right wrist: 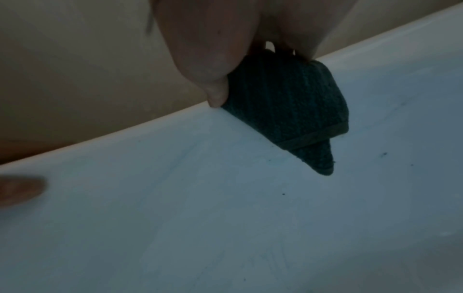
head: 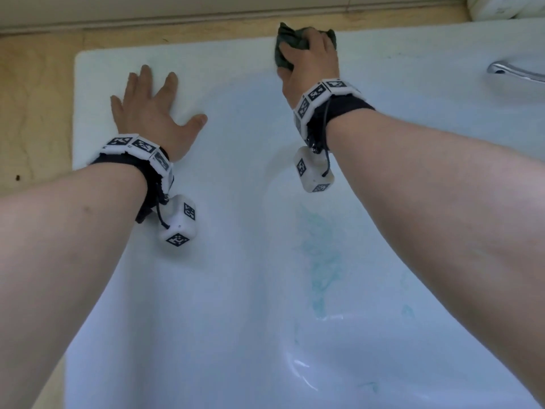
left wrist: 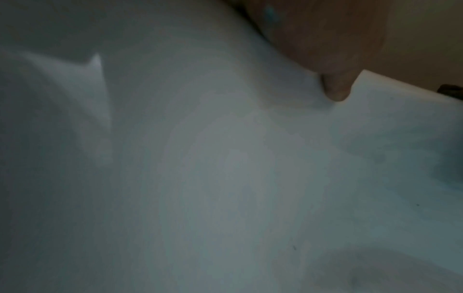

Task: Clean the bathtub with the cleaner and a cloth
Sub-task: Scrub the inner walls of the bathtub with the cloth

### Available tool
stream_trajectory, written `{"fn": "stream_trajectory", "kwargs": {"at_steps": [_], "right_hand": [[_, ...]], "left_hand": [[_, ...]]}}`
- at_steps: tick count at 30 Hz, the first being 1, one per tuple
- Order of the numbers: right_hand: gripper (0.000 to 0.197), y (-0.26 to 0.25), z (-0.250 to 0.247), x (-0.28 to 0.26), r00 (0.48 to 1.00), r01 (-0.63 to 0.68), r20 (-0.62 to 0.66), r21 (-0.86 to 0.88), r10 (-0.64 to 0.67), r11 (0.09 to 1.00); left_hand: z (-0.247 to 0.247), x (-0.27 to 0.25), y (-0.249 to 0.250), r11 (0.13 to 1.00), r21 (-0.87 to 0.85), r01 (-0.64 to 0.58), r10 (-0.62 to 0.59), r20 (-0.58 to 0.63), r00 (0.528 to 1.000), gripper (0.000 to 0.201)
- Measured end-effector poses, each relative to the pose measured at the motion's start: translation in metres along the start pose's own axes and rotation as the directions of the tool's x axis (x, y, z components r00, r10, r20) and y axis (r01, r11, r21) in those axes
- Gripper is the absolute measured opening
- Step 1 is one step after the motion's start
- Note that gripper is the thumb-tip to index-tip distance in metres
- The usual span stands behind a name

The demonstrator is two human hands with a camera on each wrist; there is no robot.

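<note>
Bathtub (head: 236,178): white, it fills the near and middle field, its far rim running along a beige wall. The right hand (head: 309,60) is clamped on a dark green cloth (head: 284,45), bunched into a wad and pressed on the far rim. The right wrist view shows the thumb and fingers pinching the folded, ribbed fabric against the rim edge. Bunching likely concentrates pressure for scrubbing. The left hand (head: 150,110) lies flat on the far left rim, fingers spread and holding nothing; judged to be bracing the person's reach across the tub. Condition of the tub: glossy, with turquoise cleaner smears (head: 321,261) running down the inner slope, apparently not yet wiped. Small dark specks show near the cloth in the right wrist view. A chrome handle (head: 513,71) sits at the far right.
</note>
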State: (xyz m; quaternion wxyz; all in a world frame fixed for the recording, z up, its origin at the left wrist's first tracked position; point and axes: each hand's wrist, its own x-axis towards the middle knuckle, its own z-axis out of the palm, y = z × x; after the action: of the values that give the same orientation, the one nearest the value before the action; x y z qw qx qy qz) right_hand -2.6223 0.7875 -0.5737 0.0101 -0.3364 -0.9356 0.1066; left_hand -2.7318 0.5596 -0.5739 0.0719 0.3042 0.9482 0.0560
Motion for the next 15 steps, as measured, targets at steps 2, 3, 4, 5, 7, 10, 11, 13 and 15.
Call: {"fn": "stream_trajectory", "kwargs": {"at_steps": [2,3,4,5,7,10,11,13,15], "right_hand": [[0.042,-0.003,0.000,0.000,1.000,-0.022,-0.002,0.020,0.022,1.000],[0.042,-0.007,-0.001,-0.002,1.000,-0.025,-0.005,0.022,0.025,0.999],[0.042,-0.013,-0.004,-0.006,1.000,-0.017,0.000,0.017,0.017,1.000],[0.042,-0.023,-0.005,-0.011,1.000,0.009,0.016,0.011,-0.009,1.000],[0.043,-0.049,-0.005,-0.024,0.992,0.078,0.095,0.028,-0.080,0.997],[0.043,-0.096,0.004,-0.044,0.967,0.170,0.167,0.141,-0.193,0.975],[0.042,-0.106,0.008,-0.050,0.959,0.206,0.167,0.150,-0.230,0.967],[0.043,-0.120,0.012,-0.063,0.942,0.237,0.200,0.168,-0.269,0.957],[0.047,-0.129,0.011,-0.072,0.926,0.224,0.250,0.238,-0.282,0.945]], "left_hand": [[0.002,-0.026,-0.015,0.999,-0.036,0.030,-0.030,-0.013,0.999,0.077],[0.004,-0.042,-0.022,0.997,-0.058,0.050,-0.052,-0.024,0.998,0.076],[0.005,-0.060,-0.029,0.994,-0.077,0.073,-0.075,-0.035,0.997,0.076],[0.006,-0.078,-0.035,0.991,-0.089,0.099,-0.102,-0.040,0.994,0.075],[0.009,-0.111,-0.046,0.984,-0.092,0.150,-0.153,-0.023,0.988,0.075],[0.010,-0.133,-0.052,0.980,-0.088,0.177,-0.179,-0.019,0.984,0.074],[0.010,-0.132,-0.052,0.980,-0.087,0.177,-0.180,-0.027,0.983,0.073],[0.012,-0.131,-0.050,0.981,-0.086,0.175,-0.177,-0.021,0.984,0.073],[0.012,-0.129,-0.051,0.981,-0.092,0.168,-0.170,-0.012,0.985,0.074]]}}
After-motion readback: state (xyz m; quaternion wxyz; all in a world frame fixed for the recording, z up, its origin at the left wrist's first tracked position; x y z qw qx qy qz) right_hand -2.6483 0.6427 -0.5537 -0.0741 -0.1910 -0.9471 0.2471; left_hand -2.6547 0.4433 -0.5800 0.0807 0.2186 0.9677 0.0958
